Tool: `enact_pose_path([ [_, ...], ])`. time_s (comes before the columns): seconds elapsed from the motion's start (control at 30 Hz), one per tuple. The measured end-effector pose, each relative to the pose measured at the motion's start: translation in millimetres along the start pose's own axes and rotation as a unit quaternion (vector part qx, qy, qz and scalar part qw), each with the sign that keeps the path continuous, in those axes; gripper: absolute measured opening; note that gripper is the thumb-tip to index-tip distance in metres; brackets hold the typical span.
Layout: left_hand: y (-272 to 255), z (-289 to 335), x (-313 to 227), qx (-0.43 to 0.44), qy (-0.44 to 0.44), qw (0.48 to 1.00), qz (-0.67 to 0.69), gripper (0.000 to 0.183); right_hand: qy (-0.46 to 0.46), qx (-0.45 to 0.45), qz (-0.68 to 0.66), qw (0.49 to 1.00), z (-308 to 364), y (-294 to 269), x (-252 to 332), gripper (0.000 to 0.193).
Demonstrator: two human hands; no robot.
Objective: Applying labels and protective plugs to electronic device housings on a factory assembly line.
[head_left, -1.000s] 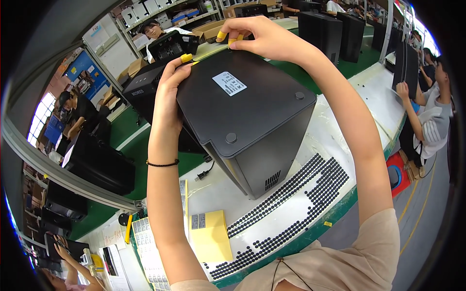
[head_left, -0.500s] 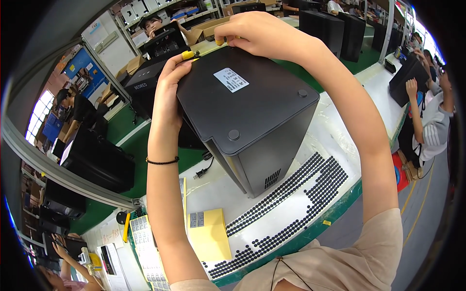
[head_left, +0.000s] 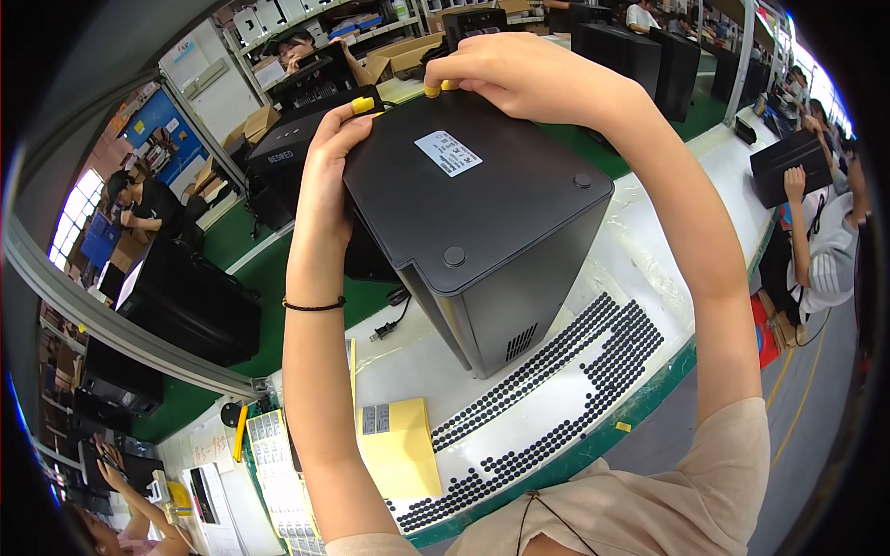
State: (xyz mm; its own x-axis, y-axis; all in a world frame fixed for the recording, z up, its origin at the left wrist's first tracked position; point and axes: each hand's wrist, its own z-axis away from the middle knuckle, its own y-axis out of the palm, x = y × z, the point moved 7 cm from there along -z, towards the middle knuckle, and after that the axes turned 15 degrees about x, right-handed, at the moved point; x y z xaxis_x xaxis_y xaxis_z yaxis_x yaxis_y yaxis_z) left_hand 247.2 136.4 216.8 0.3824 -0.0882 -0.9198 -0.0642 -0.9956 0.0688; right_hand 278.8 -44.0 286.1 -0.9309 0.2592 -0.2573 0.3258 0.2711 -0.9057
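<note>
A tall black box-shaped appliance (head_left: pixel 519 176) stands before me, its flat face up, with a white label (head_left: pixel 449 153) and a round foot (head_left: pixel 454 257) at the near left corner. Another foot (head_left: pixel 582 181) sits at the near right. My left hand (head_left: pixel 336 139) curls round the far left edge, its thumb against the side and a yellow cover on one fingertip. Over the far edge, my right hand (head_left: pixel 519 76) bends its yellow-covered fingertips down onto the appliance. Whatever lies under those fingertips is hidden. The far corners are largely covered by my hands.
Rows of small black round pads (head_left: pixel 612 357) lie on the white bench in front. Left of them are a yellow sheet (head_left: pixel 399 454), label sheets (head_left: pixel 278 463) and a plug (head_left: pixel 382 329). Another black appliance (head_left: pixel 283 153) stands close beyond my left hand. Other people work around.
My right hand has shifted slightly right and nearer along the far edge. The appliance's top has moved slightly right, as has the black appliance behind my left hand.
</note>
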Motion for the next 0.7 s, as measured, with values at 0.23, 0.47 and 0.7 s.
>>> enact_pose_path([
  [0.23, 2, -1, -1, -0.011, 0.003, 1.0, -0.004, 0.035, 0.119, 0.103, -0.005, 0.988, 2, 3, -3, 0.022],
  [0.47, -1, -3, 3, -0.015, 0.009, 1.0, -0.008, 0.037, 0.186, 0.021, -0.483, 0.855, -7, 49, -41, 0.046],
  [0.7, 5, 0, -3, -0.003, 0.01, 1.0, -0.005, 0.039, 0.066, -0.113, -0.724, 0.677, -24, 90, -66, 0.049],
])
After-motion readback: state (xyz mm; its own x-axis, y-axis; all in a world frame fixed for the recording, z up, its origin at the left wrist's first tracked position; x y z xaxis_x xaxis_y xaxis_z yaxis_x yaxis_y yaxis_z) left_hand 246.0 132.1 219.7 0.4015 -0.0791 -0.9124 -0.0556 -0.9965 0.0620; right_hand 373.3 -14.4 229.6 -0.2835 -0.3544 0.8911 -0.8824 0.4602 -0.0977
